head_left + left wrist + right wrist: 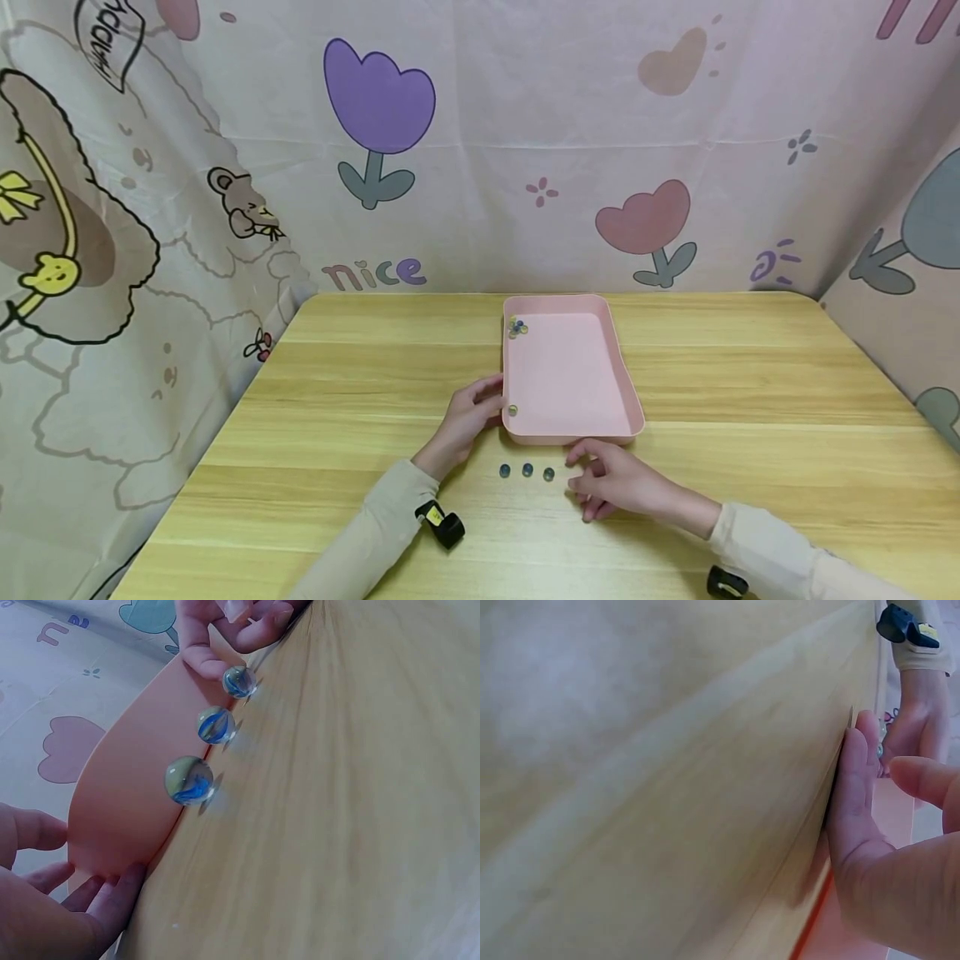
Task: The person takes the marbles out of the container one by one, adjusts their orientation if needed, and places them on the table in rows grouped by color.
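Note:
A pink tray (pixel 558 367) lies on the table. My left hand (pixel 467 421) touches its near left side; in the left wrist view the thumb and fingers (pixel 124 896) meet the tray wall. Just in front of the tray stand three glass marbles in a row: a left marble (pixel 505 471), a middle marble (pixel 528 470) and a right marble (pixel 549 474), clear with blue and yellowish swirls. My right hand (pixel 618 482) rests beside the right marble, fingers loosely bent, holding nothing visible. Inside the tray, several marbles (pixel 517 327) cluster at the far left, and a single marble (pixel 513 410) lies near the left front corner.
The wooden table (pixel 360 375) extends on both sides of the tray. A printed cloth (pixel 495 100) hangs behind it and at both sides. Each wrist wears a small black camera, such as the left wrist camera (pixel 444 527).

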The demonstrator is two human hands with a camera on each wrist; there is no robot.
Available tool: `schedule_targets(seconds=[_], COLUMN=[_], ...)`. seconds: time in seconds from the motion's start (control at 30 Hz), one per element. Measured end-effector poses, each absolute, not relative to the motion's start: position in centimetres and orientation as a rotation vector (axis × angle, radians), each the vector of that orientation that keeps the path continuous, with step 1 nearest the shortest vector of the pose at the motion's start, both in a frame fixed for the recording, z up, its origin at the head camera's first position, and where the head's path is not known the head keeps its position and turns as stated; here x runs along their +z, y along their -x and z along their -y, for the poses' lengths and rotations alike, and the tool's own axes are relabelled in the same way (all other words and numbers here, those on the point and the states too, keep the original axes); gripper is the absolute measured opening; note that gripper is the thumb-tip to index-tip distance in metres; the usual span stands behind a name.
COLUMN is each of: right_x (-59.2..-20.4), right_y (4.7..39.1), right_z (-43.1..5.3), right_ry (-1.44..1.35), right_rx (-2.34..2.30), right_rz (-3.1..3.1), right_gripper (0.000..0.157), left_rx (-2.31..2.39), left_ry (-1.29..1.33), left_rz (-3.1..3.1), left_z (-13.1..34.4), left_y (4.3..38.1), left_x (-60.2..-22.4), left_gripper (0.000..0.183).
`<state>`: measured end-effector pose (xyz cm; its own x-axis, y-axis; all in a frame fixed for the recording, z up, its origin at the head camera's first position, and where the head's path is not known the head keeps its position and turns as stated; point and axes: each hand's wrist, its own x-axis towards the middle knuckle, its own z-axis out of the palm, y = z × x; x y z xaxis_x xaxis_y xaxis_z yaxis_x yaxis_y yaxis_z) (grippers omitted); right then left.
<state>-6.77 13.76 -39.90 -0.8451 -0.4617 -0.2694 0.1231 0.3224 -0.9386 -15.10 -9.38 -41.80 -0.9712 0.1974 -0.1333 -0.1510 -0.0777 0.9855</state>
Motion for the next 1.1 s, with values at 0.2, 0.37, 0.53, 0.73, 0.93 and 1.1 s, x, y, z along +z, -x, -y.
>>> schedule_targets(seconds=[0.2, 0.37, 0.53, 0.73, 0.93, 1.1], right_x=[-39.7, -39.5, -39.3, -38.6, -37.6, -36.7], right_y=[6.7, 6.7, 6.7, 6.8, 7.4, 8.2], right_z=[-14.1, -14.3, -14.6, -14.9, -15.3, -15.6], right_ry=[0.289, 0.272, 0.268, 0.341, 0.464, 0.489], right_rx=[-1.563, -1.584, -1.607, -1.606, -1.549, -1.511], right_rz=[-2.085, -2.055, -2.019, -2.013, -2.104, -2.165], right_gripper=[0.034, 0.033, 0.032, 0.035, 0.037, 0.036], left_rx=[2.148, 2.143, 2.133, 2.135, 2.139, 2.140], left_ry=[-0.059, -0.061, -0.051, -0.050, -0.068, -0.073], left_rz=[-1.959, -1.965, -1.971, -1.967, -1.958, -1.956], left_z=[9.4, 9.5, 9.5, 9.5, 9.5, 9.6], left_y=[15.1, 15.1, 15.1, 15.0, 15.0, 15.0], left_x=[-41.8, -41.9, -41.8, -41.7, -41.7, -41.7], left_gripper=[0.045, 0.045, 0.045, 0.045, 0.045, 0.044])
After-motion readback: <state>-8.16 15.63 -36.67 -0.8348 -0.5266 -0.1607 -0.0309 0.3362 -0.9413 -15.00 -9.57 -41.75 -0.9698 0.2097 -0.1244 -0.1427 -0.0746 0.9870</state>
